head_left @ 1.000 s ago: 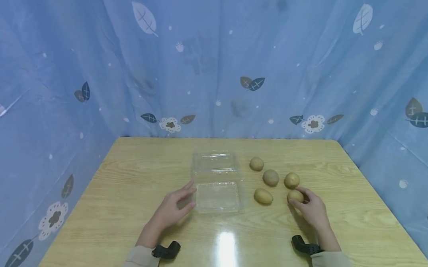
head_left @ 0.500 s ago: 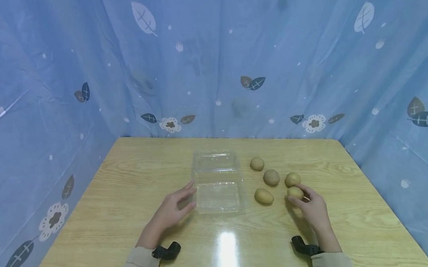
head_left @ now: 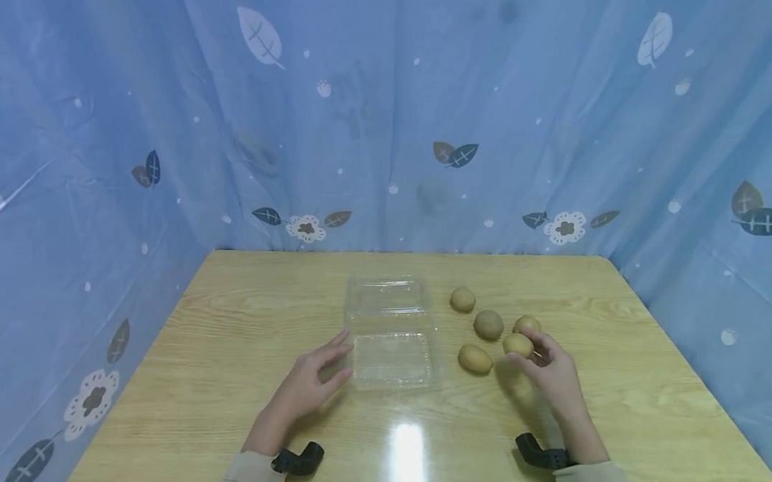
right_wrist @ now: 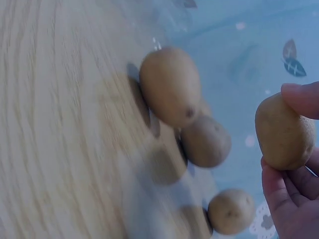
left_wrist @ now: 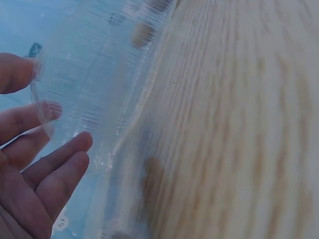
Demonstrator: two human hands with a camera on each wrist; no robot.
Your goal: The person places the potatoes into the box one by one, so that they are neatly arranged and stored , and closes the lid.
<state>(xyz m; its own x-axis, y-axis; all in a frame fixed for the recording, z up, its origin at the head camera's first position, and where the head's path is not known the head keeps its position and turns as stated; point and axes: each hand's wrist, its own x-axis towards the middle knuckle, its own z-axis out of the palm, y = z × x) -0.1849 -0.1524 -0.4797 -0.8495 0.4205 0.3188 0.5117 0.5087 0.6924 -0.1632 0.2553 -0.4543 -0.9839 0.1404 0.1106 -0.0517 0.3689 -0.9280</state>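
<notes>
In the head view my right hand point(head_left: 552, 374) pinches a yellowish potato point(head_left: 518, 345) between thumb and fingers. The right wrist view has this held potato point(right_wrist: 284, 132) raised off the wooden table. Just behind it another potato point(head_left: 527, 325) is partly covered. An oblong potato point(head_left: 475, 358) and two rounder ones, a brownish potato point(head_left: 489, 325) and a smaller potato point(head_left: 462, 299), lie to its left. My left hand point(head_left: 309, 379) has its fingers loosely extended, fingertips at the left rim of a clear plastic clamshell box point(head_left: 391, 359), whose lid point(head_left: 388, 296) is folded back.
The wooden table point(head_left: 234, 312) carries everything. Behind and at both sides hangs a blue curtain point(head_left: 368, 127) with leaf and flower prints. Each wrist wears a black camera mount, the left mount point(head_left: 298, 460) and the right mount point(head_left: 540, 453).
My right hand has lifted the potato and moved it a little left, toward the oblong one. The left hand stays by the box's rim.
</notes>
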